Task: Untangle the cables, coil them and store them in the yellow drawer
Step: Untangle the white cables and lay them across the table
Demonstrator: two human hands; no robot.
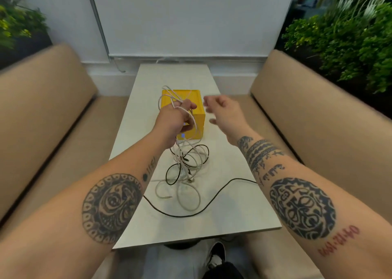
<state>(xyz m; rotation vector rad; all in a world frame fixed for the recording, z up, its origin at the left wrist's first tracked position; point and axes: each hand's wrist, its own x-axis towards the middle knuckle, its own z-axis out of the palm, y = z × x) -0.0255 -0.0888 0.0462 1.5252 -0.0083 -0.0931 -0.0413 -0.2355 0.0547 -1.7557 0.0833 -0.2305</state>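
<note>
A yellow drawer box (198, 100) stands in the middle of the narrow white table (233, 215). My left hand (177, 119) is raised in front of it, shut on loops of a white cable (169, 94) that wrap over its fingers and trail down. Below, a tangle of white and black cables (186, 164) lies on the table. One long black cable (212, 202) curves across the near part of the tabletop. My right hand (222, 111) hovers just right of the drawer box, fingers spread, blurred, holding nothing.
Beige benches (42, 100) flank the table on both sides. A white wall panel (186, 20) stands behind the table, with green plants (350, 37) at the right and left corners. My shoe (216, 255) shows below the table's near edge.
</note>
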